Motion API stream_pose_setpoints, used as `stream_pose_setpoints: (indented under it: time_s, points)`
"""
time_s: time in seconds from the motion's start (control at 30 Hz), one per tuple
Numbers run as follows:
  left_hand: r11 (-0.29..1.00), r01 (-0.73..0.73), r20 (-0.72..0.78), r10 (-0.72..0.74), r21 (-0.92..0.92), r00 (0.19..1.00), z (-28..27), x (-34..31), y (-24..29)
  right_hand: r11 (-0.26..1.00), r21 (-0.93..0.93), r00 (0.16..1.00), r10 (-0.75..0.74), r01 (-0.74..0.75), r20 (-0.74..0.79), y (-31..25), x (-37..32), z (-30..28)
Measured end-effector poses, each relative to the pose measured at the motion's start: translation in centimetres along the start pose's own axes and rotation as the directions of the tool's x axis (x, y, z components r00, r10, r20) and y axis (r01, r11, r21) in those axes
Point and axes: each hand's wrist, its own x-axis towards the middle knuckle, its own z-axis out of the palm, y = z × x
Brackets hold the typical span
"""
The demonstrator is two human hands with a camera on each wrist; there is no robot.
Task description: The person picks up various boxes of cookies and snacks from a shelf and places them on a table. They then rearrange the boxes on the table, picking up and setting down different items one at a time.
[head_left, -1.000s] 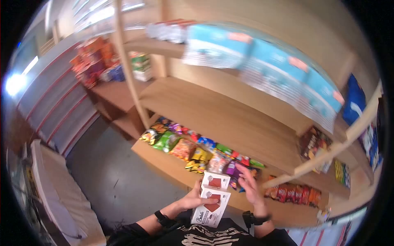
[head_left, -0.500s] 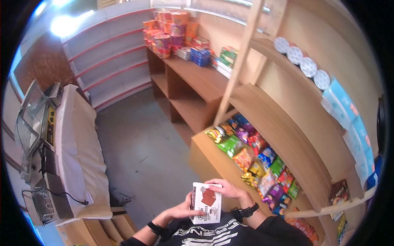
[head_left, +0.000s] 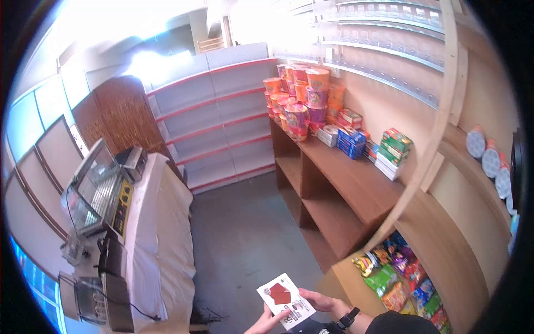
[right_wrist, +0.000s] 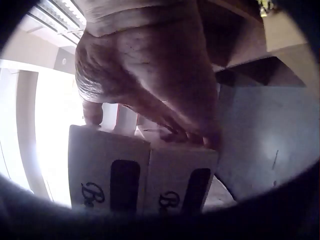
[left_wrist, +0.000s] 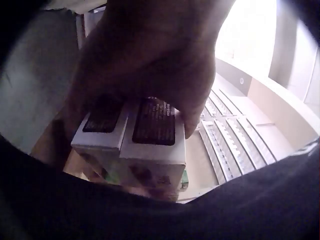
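Observation:
Two white boxes with a reddish-brown picture are held together low in the head view, the upper box [head_left: 285, 299] facing up. The left hand [head_left: 269, 322] grips them from the left, thumb on top. In the left wrist view that hand [left_wrist: 145, 60] spans both boxes [left_wrist: 152, 150], which lie side by side. The right hand [head_left: 322, 302] is at their right side; in the right wrist view this hand [right_wrist: 145, 75] has its thumb and fingers round the ends of both boxes [right_wrist: 107, 167].
A brown shelf unit [head_left: 356, 192] bears noodle cups [head_left: 297, 117] and small boxes [head_left: 351, 143]. Snack bags [head_left: 396, 295] lie in a compartment at lower right. A cloth-covered table [head_left: 161, 234] with appliances stands left; grey floor [head_left: 233, 239] lies between. Red-edged shelves [head_left: 222, 128] stand behind.
The view has swung away from the snack shelf toward the brown unit and back shelves. The right hand, raised off the boxes a second ago, has come onto them; the boxes now sit lower in view.

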Motion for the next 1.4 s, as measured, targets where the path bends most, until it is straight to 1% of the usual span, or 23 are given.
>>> stream_pose_setpoints:
  time_s: [0.03, 0.07, 0.1, 0.17, 0.23, 0.3, 0.4, 0.43, 0.5, 0.57, 0.63, 0.7, 0.77, 0.83, 0.93, 1.07, 1.13, 1.17, 1.23, 1.27, 1.3, 1.37, 1.4]
  points:
    - [0.999, -0.048, 0.069, 0.049, -0.023, 0.996, -0.6, 1.4, 1.0, 0.998, -0.050, 0.998, -0.029, 0.026, -0.051, -1.4, 1.2, -0.6]
    - [0.981, 0.055, -0.047, -0.047, 0.185, 0.998, -1.4, 3.6, 2.1, 0.992, -0.125, 0.995, -0.041, 0.029, -0.094, -2.7, 2.3, -1.6]
    - [0.979, 0.067, -0.049, -0.058, 0.194, 0.997, -1.9, 5.1, 3.0, 0.993, -0.111, 0.995, -0.044, 0.034, -0.091, -3.8, 3.1, -2.2]
    - [0.979, -0.045, 0.027, 0.040, 0.197, 0.999, -2.0, 8.0, 6.1, 0.953, -0.303, 0.992, -0.042, 0.004, -0.119, -7.5, 3.5, -2.8]
    - [0.925, -0.228, 0.086, 0.211, 0.304, 0.974, -2.9, 10.3, 8.4, 0.960, -0.271, 0.985, -0.113, 0.074, -0.130, -8.8, 4.6, -3.5]
    - [0.910, -0.240, 0.108, 0.216, 0.338, 0.970, -5.8, 13.0, 8.3, 0.974, -0.228, 0.994, -0.012, -0.013, -0.109, -9.0, 6.6, -5.5]
    - [0.962, -0.078, 0.107, 0.051, 0.262, 0.993, -8.5, 15.0, 8.7, 0.939, -0.313, 0.982, 0.091, -0.139, -0.164, -14.2, 6.3, -1.2]
    - [0.968, -0.039, 0.123, 0.008, 0.250, 0.992, -8.5, 15.7, 10.3, 0.930, -0.363, 0.994, 0.022, -0.059, -0.106, -12.8, 8.5, -3.1]
    - [0.962, 0.040, 0.162, -0.087, 0.269, 0.983, -10.3, 16.7, 10.8, 0.906, -0.418, 0.986, -0.008, -0.064, -0.169, -10.5, 11.6, -5.5]
    - [0.960, 0.065, 0.235, -0.132, 0.273, 0.963, -12.4, 18.3, 11.7, 0.899, -0.391, 0.968, 0.114, -0.197, -0.224, -14.3, 11.7, -4.1]
    - [0.954, 0.173, 0.338, -0.251, 0.244, 0.907, -15.0, 20.7, 12.1, 0.891, -0.388, 0.958, 0.149, -0.237, -0.244, -15.5, 13.4, -4.9]
    - [0.921, 0.023, 0.466, -0.219, 0.390, 0.857, -16.8, 22.8, 13.2, 0.878, -0.432, 0.957, 0.087, -0.205, -0.276, -15.8, 14.5, -5.3]
    - [0.916, -0.042, 0.588, -0.220, 0.399, 0.778, -18.8, 24.6, 13.7, 0.896, -0.412, 0.940, 0.020, -0.168, -0.341, -16.7, 14.9, -4.0]
    - [0.880, -0.029, 0.625, -0.313, 0.474, 0.715, -18.9, 25.1, 16.9, 0.913, -0.372, 0.922, 0.010, -0.166, -0.387, -17.8, 14.9, -3.0]
    - [0.874, -0.012, 0.696, -0.378, 0.486, 0.610, -18.8, 26.6, 20.5, 0.963, -0.268, 0.869, -0.120, -0.016, -0.480, -18.4, 15.3, -3.3]
    - [0.863, -0.023, 0.705, -0.397, 0.505, 0.588, -18.6, 30.5, 22.4, 0.937, -0.348, 0.753, -0.239, 0.015, -0.613, -19.0, 14.9, -4.3]
    - [0.928, -0.049, 0.771, -0.276, 0.368, 0.573, -18.0, 32.8, 23.0, 0.936, -0.327, 0.643, -0.332, 0.132, -0.690, -20.3, 14.4, -4.7]
    - [0.926, -0.047, 0.774, -0.285, 0.375, 0.565, -17.4, 33.3, 23.7, 0.937, -0.321, 0.636, -0.333, 0.139, -0.696, -21.1, 13.6, -4.5]
    - [0.964, -0.064, 0.760, -0.162, 0.258, 0.630, -16.6, 35.4, 24.2, 0.908, -0.286, 0.541, -0.413, 0.306, -0.733, -23.5, 12.4, -5.2]
    - [0.944, -0.137, 0.780, -0.160, 0.299, 0.604, -16.5, 36.9, 24.6, 0.845, -0.404, 0.471, -0.532, 0.349, -0.704, -23.8, 12.0, -7.0]
    - [0.930, -0.136, 0.758, -0.188, 0.343, 0.624, -15.9, 38.1, 25.1, 0.851, -0.352, 0.400, -0.501, 0.390, -0.767, -25.2, 11.1, -7.4]
    - [0.913, -0.078, 0.690, -0.244, 0.400, 0.682, -14.6, 40.1, 26.2, 0.698, -0.520, 0.105, -0.641, 0.492, -0.761, -27.4, 10.0, -9.5]
    - [0.900, -0.076, 0.675, -0.265, 0.430, 0.689, -14.1, 41.3, 26.6, 0.617, -0.490, 0.002, -0.623, 0.616, -0.782, -28.7, 9.7, -10.2]
